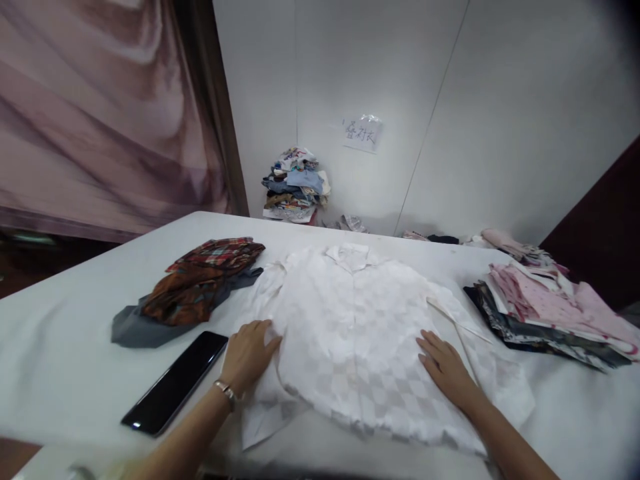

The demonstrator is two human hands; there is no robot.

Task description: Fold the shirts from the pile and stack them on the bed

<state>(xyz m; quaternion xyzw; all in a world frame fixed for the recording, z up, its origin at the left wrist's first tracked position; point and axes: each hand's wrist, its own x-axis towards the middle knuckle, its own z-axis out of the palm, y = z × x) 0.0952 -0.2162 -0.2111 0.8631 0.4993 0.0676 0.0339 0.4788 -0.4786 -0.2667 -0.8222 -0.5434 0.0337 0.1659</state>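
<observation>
Since the white table [75, 333] carries everything here, start there: it spans the whole near view, with bare cloth at the left and clothes laid out across the rest.

White checked shirt [360, 333] lies flat in the middle, front up, collar away from the person, hem toward them. Spread wide like that, it reads as being smoothed out. One sleeve is folded in over the right side, its edge a thin diagonal line.

Right of it, just beside: pink and dark folded stack [545, 310], roughly squared up, so probably sorted items. Left of it: plaid and rust-coloured garments on a grey one [195, 287], loose and bunched, touching the shirt's left shoulder.

Further pile of clothes [296, 183] sits against the wall, beyond the table edge.

Black phone [175, 381], face up, parked beside the left hand and clear of the cloth.

Left hand [247, 357]: open, palm down, fingers spread on the shirt's left edge, gripping nothing; bracelet at the wrist. Right hand [445, 370]: open, flat on the shirt's lower right, gripping nothing.

Paper note on the wall [363, 132] has handwritten characters; too small to read. No brand visible.
</observation>
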